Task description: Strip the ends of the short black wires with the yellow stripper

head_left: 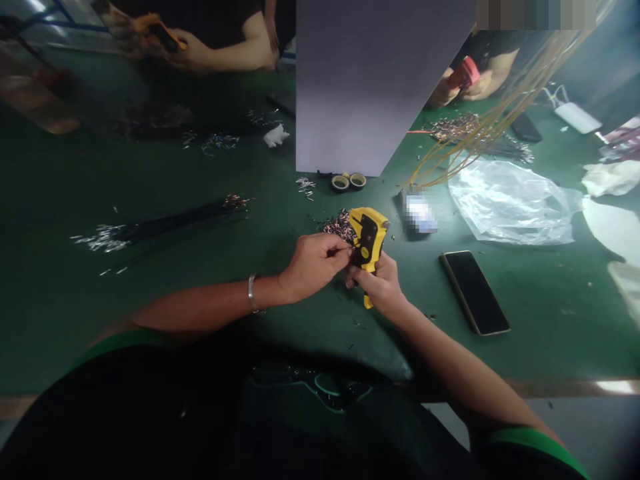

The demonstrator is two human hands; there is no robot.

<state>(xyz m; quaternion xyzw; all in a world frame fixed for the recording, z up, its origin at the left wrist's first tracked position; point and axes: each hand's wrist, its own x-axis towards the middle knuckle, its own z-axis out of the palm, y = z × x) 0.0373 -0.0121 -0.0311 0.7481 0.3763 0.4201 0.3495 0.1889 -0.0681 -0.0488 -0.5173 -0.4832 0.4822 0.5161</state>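
A yellow and black wire stripper [369,240] stands upright over the green table [200,280], gripped at its handles by my right hand [380,288]. My left hand [314,265], with a metal bracelet on the wrist, pinches something small at the tool's jaw; the item itself is too small to make out. Just behind the tool lies a small pile of cut wire bits [340,225]. A bundle of black wires with bare ends [165,223] lies to the left of my hands.
A black phone [475,292] lies right of my hands, near a clear plastic bag [515,200]. A grey panel [370,80] stands behind, with tape rolls [349,181] at its foot. Yellow wires [480,133] hang at right. Other people's hands [195,50] work across the table.
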